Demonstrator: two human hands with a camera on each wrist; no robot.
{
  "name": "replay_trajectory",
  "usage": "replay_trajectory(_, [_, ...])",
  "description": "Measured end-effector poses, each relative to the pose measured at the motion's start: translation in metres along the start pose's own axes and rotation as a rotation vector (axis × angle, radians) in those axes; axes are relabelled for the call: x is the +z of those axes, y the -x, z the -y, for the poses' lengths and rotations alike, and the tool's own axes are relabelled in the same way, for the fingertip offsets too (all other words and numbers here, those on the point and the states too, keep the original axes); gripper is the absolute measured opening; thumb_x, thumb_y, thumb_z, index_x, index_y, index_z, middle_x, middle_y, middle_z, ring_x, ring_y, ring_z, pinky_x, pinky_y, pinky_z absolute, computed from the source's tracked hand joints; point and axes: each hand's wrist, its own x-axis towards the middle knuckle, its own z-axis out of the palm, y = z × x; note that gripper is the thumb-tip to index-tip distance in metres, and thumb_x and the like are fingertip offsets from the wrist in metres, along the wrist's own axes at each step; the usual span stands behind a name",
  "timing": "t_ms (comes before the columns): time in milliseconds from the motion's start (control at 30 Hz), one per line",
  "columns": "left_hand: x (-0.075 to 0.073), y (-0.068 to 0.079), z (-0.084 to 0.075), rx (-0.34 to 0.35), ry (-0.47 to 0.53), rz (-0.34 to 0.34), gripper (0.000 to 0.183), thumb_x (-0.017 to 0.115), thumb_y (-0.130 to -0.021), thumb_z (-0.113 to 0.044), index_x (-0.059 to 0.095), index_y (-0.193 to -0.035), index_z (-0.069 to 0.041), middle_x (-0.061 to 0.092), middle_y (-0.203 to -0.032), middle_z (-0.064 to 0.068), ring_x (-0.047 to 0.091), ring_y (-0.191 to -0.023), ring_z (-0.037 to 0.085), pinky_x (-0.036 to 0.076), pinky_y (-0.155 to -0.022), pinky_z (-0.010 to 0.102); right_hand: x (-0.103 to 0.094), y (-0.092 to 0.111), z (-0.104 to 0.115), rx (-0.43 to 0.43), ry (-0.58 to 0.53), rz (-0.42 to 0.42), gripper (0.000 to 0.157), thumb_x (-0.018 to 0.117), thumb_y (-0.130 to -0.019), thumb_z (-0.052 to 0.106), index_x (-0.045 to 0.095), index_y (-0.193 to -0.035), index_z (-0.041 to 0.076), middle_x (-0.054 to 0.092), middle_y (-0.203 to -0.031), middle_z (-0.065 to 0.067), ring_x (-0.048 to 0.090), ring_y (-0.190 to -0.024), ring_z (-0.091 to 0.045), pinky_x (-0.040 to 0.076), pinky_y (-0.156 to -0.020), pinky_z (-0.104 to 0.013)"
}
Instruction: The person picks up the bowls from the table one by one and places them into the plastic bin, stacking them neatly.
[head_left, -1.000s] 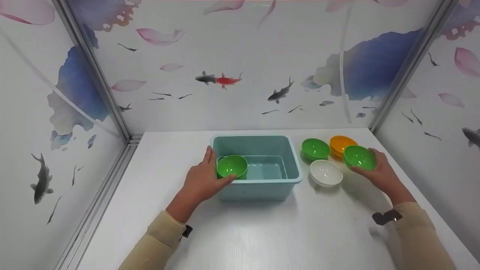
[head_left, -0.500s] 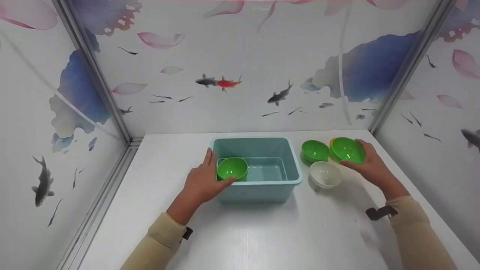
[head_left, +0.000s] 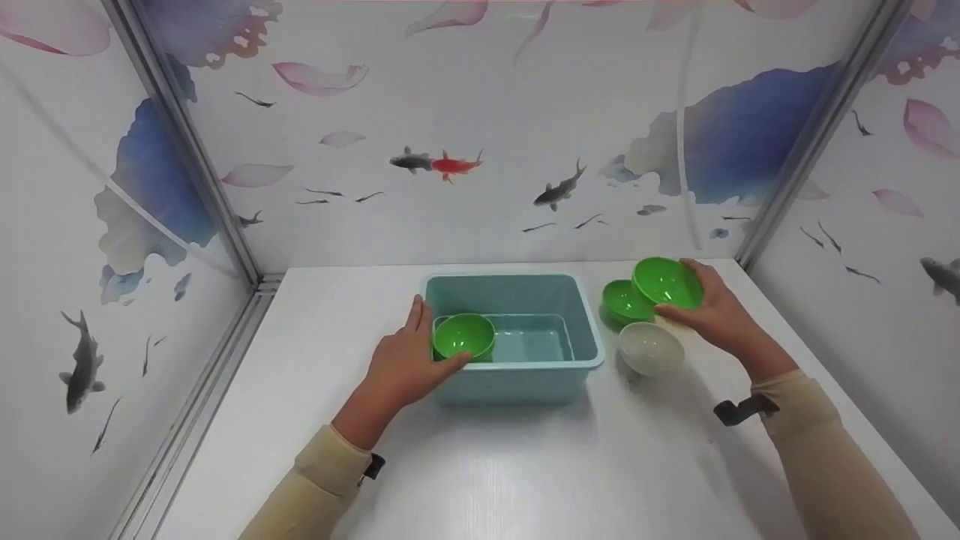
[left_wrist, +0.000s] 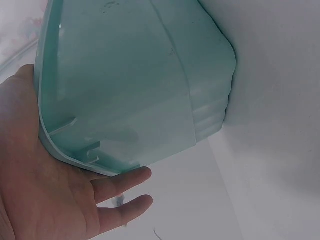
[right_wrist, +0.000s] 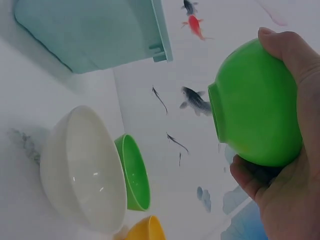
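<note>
My left hand rests against the near left corner of a light blue plastic basin, fingers straight along its side and thumb over the front rim. In the left wrist view, outstretched fingers show beside the basin's outer wall. One green bowl sits inside the basin at the left. My right hand grips another green bowl by its side, raised and tilted; the right wrist view shows its foot and outside. Beneath it are a green bowl and an orange bowl, hidden in the head view.
A white bowl stands on the white table, right of the basin and nearest me. White panels printed with fish and petals enclose the table at the back and both sides, joined by metal posts.
My right hand has carried its green bowl leftward and slightly farther back, across the orange bowl and over the edge of the standing green one. The left hand and basin stay put.
</note>
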Motion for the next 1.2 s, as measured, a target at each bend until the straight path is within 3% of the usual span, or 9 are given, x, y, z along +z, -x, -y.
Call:
replay_trajectory(200, [-0.002, -0.001, 0.000, 0.004, -0.009, 0.002, 0.121, 0.064, -0.096, -0.079, 0.021, -0.174, 0.002, 0.016, -0.184, 0.018, 0.071, -0.121, 0.042, 0.057, -0.097, 0.053, 0.005, -0.007, 0.014, -0.012, -0.022, 0.038, 0.106, 0.086, -0.098, 0.032, 0.020, -0.173, -0.003, 0.036, -0.165, -0.032, 0.043, -0.145, -0.047, 0.036, -0.115, -0.063])
replay_trajectory(700, [-0.001, 0.001, -0.002, 0.005, 0.010, -0.015, 0.120, 0.065, -0.096, -0.078, 0.022, -0.174, 0.002, 0.021, -0.182, 0.019, 0.071, -0.107, 0.039, 0.059, -0.091, 0.052, 0.025, -0.021, 0.047, -0.055, 0.018, 0.088, 0.108, 0.092, -0.093, 0.038, 0.027, -0.172, 0.004, 0.042, -0.164, -0.024, 0.051, -0.137, -0.045, 0.045, -0.113, -0.063])
replay_trajectory(967, [-0.001, 0.000, -0.002, -0.003, 0.002, -0.005, 0.121, 0.064, -0.096, -0.079, 0.021, -0.175, 0.001, 0.020, -0.182, 0.019, 0.071, -0.114, 0.041, 0.058, -0.094, 0.053, 0.037, -0.029, 0.056, -0.096, -0.014, 0.124, 0.108, 0.095, -0.090, 0.033, 0.030, -0.171, 0.003, 0.043, -0.162, -0.023, 0.054, -0.133, -0.043, 0.047, -0.113, -0.059])
replay_trajectory(1200, [-0.002, 0.001, -0.001, 0.015, -0.004, 0.001, 0.121, 0.062, -0.096, -0.081, 0.023, -0.174, 0.003, 0.020, -0.182, 0.020, 0.072, -0.097, 0.035, 0.059, -0.084, 0.048, 0.046, -0.037, 0.065, -0.149, 0.002, 0.157, 0.108, 0.097, -0.087, 0.031, 0.033, -0.170, 0.004, 0.046, -0.158, -0.023, 0.055, -0.130, -0.041, 0.046, -0.112, -0.059])
